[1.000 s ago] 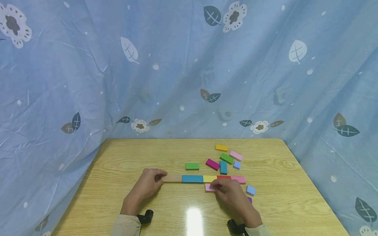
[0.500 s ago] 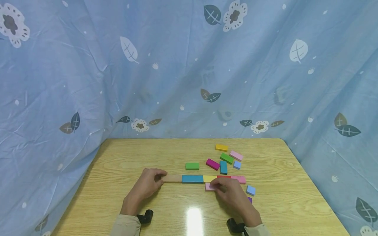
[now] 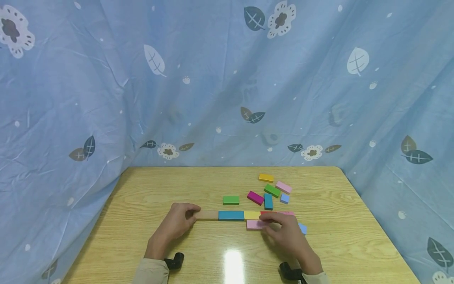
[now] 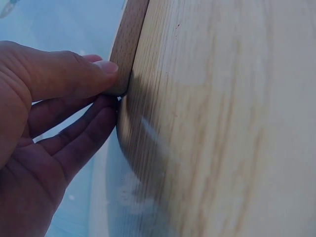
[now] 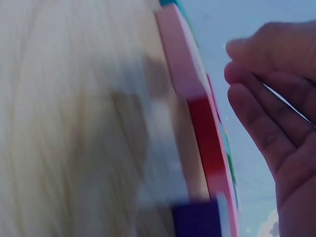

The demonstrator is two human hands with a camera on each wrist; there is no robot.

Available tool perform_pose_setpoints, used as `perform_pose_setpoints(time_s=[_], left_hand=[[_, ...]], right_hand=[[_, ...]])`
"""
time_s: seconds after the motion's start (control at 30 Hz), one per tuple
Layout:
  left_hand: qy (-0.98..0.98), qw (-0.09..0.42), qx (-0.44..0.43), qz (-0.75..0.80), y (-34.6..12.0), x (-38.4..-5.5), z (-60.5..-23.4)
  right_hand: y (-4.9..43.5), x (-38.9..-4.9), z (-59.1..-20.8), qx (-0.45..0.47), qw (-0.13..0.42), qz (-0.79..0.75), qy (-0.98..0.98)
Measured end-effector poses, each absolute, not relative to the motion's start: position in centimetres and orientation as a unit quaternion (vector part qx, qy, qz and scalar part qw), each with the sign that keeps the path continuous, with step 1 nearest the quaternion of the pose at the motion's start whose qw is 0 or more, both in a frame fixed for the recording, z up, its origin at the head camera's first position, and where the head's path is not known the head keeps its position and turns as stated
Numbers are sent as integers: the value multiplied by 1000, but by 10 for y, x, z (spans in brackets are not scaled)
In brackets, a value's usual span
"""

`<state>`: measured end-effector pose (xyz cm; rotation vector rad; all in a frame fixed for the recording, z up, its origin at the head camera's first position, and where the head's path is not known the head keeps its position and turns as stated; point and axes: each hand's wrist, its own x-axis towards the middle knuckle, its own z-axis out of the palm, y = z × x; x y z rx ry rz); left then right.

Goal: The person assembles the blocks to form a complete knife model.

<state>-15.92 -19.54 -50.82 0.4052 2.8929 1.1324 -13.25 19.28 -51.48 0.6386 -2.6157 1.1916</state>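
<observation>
Left hand (image 3: 176, 225), lower left of centre in my head view: thumb and fingers nearly closed, pinching the outer end of a tan wooden block (image 3: 207, 215). My left wrist view agrees, thumb along one side, fingertips by the end. That block is the left end of a straight row across the lower middle of the frame; rightward I log a blue block (image 3: 231, 215), a yellow block (image 3: 252, 215), a red block (image 5: 207, 136) and a rose-pink block (image 3: 288, 213), the last two partly behind the right hand (image 3: 286, 232).

Right hand, lower right of centre: fingers loosely bent, thumb slightly apart from them, nothing held that I can see. It hangs over the right end of a light pink block (image 3: 254, 225), which lies lengthwise along the row's lower edge, below yellow and red. On my right wrist view the fingertips are clear of it.

Loose pieces, right of centre on the tabletop (image 3: 170, 185): amber block (image 3: 266, 178) topmost, pale pink block (image 3: 283, 187), green block (image 3: 272, 191), light blue cube (image 3: 285, 198), teal block (image 3: 268, 201), magenta block (image 3: 255, 198). Bright green block (image 3: 231, 200) sits alone above the row. Purple block (image 5: 197, 218), blurred, bottom of the right wrist view. Leaf-print blue curtain (image 3: 205, 90) fills the upper frame
</observation>
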Motion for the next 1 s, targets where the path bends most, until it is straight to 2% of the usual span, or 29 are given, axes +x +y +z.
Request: perform_pose_setpoints(time_s=[0.47,0.6,0.8,1.0], left_hand=[[925,9,119,361,-194,-159,-509],[925,11,113,362,-193,-159,-510],[925,16,105,364,-193,-159,-511],[926,16,109,360,-193,-160,-511]], right_hand=[[274,-91,-512,65,43,496,-865],[290,-78,-514,30,42,500,-864],[303,-67,-519,17,50,488,-871],[305,-66,-523,14,34,491,-870]])
